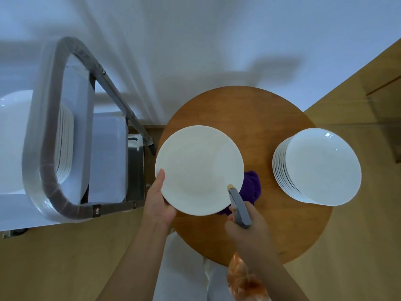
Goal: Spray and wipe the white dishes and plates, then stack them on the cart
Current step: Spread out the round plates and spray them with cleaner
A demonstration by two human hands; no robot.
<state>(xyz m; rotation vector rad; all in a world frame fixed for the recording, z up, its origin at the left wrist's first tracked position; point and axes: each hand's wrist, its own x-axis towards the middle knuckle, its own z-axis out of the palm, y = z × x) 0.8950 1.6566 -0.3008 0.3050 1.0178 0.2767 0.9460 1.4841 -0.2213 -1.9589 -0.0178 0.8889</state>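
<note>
Head view: purple cloth (252, 185) partly behind plate (198, 169); cart (71, 135) possibly stacked.

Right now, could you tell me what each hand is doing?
Left hand: grips the white plate by its near edge, thumb on the rim.
Right hand: holds the spray bottle, nozzle aimed at the plate.

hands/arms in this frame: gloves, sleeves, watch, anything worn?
Nothing worn that shows. The left hand and the right hand are both bare: no gloves, no rings or watch visible. Both forearms are bare right down to the bottom edge of the frame, with no sleeve or cuff in view. No markings or bands. Pale clothing shows between the arms, low in the frame.
</note>
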